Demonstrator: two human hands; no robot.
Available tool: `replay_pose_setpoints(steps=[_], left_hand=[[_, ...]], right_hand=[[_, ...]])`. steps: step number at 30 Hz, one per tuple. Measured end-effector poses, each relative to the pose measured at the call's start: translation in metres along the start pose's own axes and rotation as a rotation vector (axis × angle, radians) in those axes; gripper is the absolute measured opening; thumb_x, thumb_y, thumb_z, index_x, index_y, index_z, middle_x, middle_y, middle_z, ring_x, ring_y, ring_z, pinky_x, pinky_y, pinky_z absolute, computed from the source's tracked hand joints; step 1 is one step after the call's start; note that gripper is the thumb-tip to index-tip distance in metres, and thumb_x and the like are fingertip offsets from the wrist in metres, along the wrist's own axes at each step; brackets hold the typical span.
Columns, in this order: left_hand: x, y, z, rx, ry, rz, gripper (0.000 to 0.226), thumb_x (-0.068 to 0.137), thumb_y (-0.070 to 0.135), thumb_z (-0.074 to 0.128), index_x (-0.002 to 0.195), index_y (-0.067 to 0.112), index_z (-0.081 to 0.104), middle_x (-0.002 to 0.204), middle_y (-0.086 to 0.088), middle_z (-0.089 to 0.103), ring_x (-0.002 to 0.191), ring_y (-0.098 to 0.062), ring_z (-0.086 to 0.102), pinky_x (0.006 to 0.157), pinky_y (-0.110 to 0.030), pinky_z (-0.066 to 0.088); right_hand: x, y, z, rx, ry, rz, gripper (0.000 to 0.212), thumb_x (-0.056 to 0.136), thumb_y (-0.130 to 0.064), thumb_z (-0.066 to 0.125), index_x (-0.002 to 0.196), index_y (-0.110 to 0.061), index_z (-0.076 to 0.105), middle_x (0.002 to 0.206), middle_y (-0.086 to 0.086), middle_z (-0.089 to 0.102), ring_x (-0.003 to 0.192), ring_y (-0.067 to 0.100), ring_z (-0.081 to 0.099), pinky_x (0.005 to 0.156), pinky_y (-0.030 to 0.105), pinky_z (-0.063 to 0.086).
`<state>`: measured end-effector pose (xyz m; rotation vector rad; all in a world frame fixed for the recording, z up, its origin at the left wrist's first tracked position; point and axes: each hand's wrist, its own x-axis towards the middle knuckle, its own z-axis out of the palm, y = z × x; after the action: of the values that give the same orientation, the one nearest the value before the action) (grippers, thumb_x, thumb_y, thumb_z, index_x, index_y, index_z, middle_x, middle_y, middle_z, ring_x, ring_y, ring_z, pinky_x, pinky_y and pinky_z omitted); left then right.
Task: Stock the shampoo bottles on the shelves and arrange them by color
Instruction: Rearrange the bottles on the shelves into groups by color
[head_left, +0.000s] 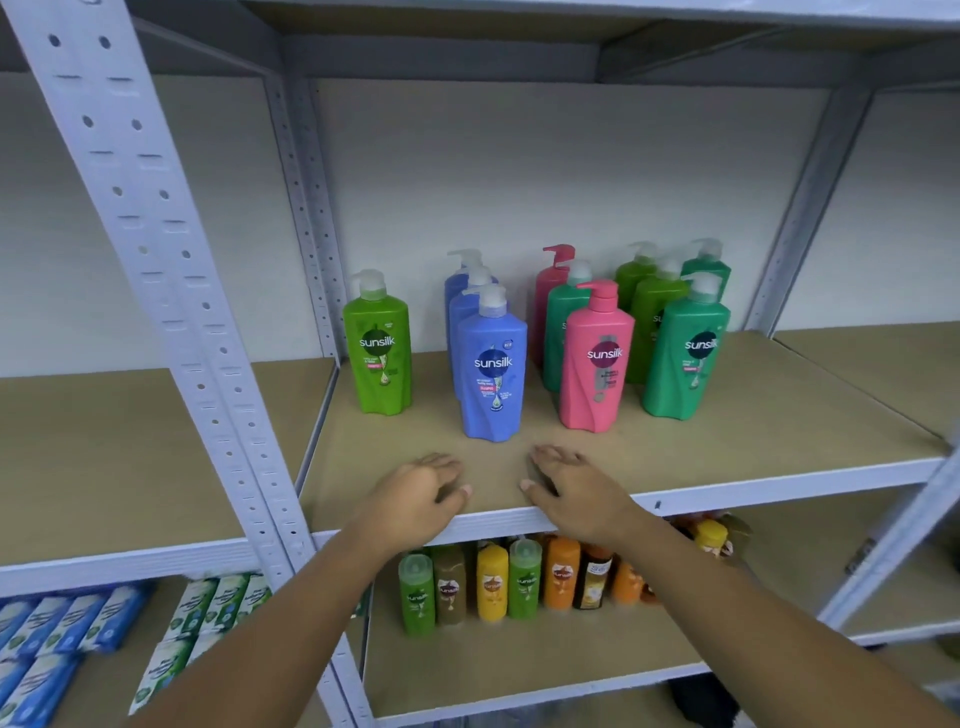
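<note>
both hands are at the front edge of the middle shelf (753, 436), and i see nothing in either. left hand (421, 493): palm down, fingers loosely spread, released. right hand (571, 493): same. i cannot tell if the palms touch the board.

pump bottles stand upright behind the hands:
- lime bottle (378, 348) alone at left.
- blue bottles (492, 374), three in a file front to back, nearest the hands.
- pink bottle (596, 364) at front, right of centre, with a teal one and another pink behind.
- teal bottle (685, 358) at right front, with lime and teal ones behind.

lower shelf: small bottles (493, 582) in green, brown, yellow and orange. lower left: packets (67, 623).
</note>
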<state>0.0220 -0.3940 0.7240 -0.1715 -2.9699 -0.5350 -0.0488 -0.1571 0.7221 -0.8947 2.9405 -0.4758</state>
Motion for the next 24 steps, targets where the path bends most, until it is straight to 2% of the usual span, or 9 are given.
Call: replay_pose_setpoints(steps=[4,8,12,15,17,18,20,22,24], left_hand=[[0.002,0.029,0.006,-0.007,-0.042,0.096,0.044,0.104,0.036,0.048,0.138,0.011,0.058,0.151,-0.003,0.051,0.143,-0.014,0.039,0.113,-0.020,0.027],[0.011,0.056,0.010,-0.024,-0.087,0.128,0.045,0.102,0.039,0.048,0.132,0.009,0.062,0.143,-0.006,0.058,0.136,-0.018,0.048,0.110,-0.025,0.033],[0.028,0.067,0.020,0.009,-0.088,0.152,0.066,0.090,0.058,0.030,0.117,0.009,0.063,0.125,-0.009,0.065,0.117,-0.024,0.059,0.098,-0.040,0.048],[0.043,0.067,0.027,0.012,-0.086,0.129,0.059,0.090,0.056,0.035,0.111,0.008,0.063,0.119,-0.007,0.065,0.109,-0.024,0.062,0.092,-0.043,0.050],[0.051,0.070,0.030,0.003,-0.098,0.114,0.057,0.091,0.057,0.036,0.109,0.010,0.063,0.115,-0.003,0.065,0.106,-0.022,0.062,0.088,-0.042,0.051],[0.053,0.073,0.029,-0.005,-0.110,0.108,0.054,0.093,0.056,0.038,0.111,0.011,0.063,0.117,-0.002,0.064,0.109,-0.023,0.061,0.090,-0.041,0.050],[0.058,0.078,0.030,-0.026,-0.130,0.118,0.048,0.100,0.046,0.046,0.127,0.011,0.062,0.137,-0.003,0.060,0.128,-0.024,0.054,0.105,-0.033,0.043],[0.064,0.080,0.031,-0.031,-0.128,0.137,0.051,0.102,0.043,0.048,0.143,0.013,0.053,0.153,-0.002,0.047,0.143,-0.019,0.039,0.115,-0.027,0.031],[0.069,0.080,0.034,-0.031,-0.145,0.133,0.056,0.102,0.046,0.046,0.150,0.016,0.046,0.159,-0.001,0.038,0.149,-0.015,0.030,0.121,-0.027,0.024]], right_hand=[[-0.022,0.014,-0.019,-0.031,-0.036,0.012,0.054,0.105,-0.041,0.042,0.149,-0.011,0.042,0.159,0.006,0.036,0.147,0.023,0.031,0.120,0.037,0.021],[-0.038,0.024,-0.037,0.034,0.045,0.050,0.040,0.102,-0.037,0.050,0.128,-0.010,0.060,0.132,0.011,0.063,0.123,0.030,0.055,0.103,0.040,0.043],[-0.046,0.028,-0.064,0.091,0.174,0.096,0.043,0.101,-0.035,0.053,0.141,-0.018,0.057,0.138,0.005,0.061,0.126,0.024,0.055,0.100,0.029,0.041],[-0.043,0.032,-0.088,0.154,0.300,0.078,0.041,0.099,-0.031,0.058,0.138,-0.016,0.061,0.136,0.005,0.063,0.122,0.022,0.059,0.102,0.028,0.043],[-0.035,0.038,-0.105,0.198,0.385,0.072,0.041,0.098,-0.032,0.060,0.134,-0.014,0.063,0.129,0.006,0.066,0.114,0.020,0.062,0.102,0.034,0.047],[-0.030,0.042,-0.114,0.207,0.421,0.068,0.040,0.097,-0.032,0.061,0.133,-0.014,0.064,0.124,0.005,0.068,0.106,0.017,0.063,0.099,0.036,0.049],[-0.020,0.047,-0.134,0.208,0.477,0.069,0.038,0.096,-0.033,0.062,0.131,-0.018,0.065,0.117,0.002,0.068,0.094,0.011,0.060,0.092,0.033,0.050],[-0.010,0.048,-0.156,0.228,0.515,0.079,0.036,0.096,-0.034,0.062,0.130,-0.023,0.065,0.115,0.000,0.067,0.091,0.008,0.057,0.085,0.025,0.047],[0.000,0.047,-0.176,0.252,0.528,0.087,0.035,0.098,-0.035,0.061,0.130,-0.023,0.065,0.117,-0.001,0.066,0.094,0.009,0.056,0.082,0.020,0.041]])
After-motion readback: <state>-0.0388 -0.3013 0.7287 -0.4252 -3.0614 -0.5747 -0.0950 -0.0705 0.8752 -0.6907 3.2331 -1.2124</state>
